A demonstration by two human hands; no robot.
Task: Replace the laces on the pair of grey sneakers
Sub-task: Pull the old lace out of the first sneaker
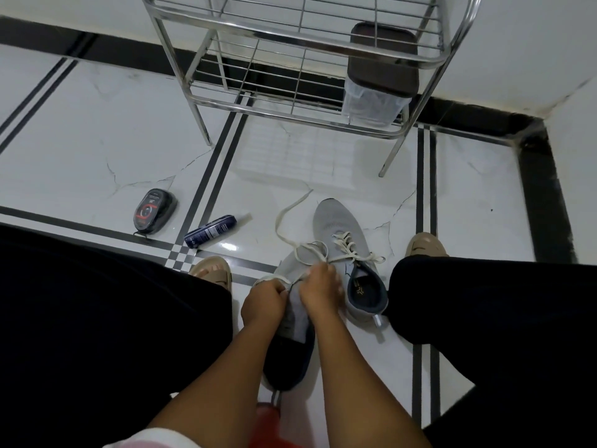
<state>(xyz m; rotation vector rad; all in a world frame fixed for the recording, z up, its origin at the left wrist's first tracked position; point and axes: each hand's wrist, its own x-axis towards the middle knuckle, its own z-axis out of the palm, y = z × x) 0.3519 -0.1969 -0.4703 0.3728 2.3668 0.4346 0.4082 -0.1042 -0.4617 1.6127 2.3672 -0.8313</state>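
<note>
White marble-look tiled floor with black inlay lines, steel wire rack behind. Left hand and right hand both curled, pinching cream flat lace over near grey knit sneaker, apparently mid-lacing, loose end trailing. Far grey knit sneaker just beside, already laced. Counted: two sneakers, two hands, one black polish sponge case, one blue tube.

Two sneakers lie on the floor between the person's legs: the near sneaker under both hands, the far sneaker just right of it. A shoe-polish sponge and small bottle lie to the left. A metal rack stands beyond, a lidded container on its lower shelf.
</note>
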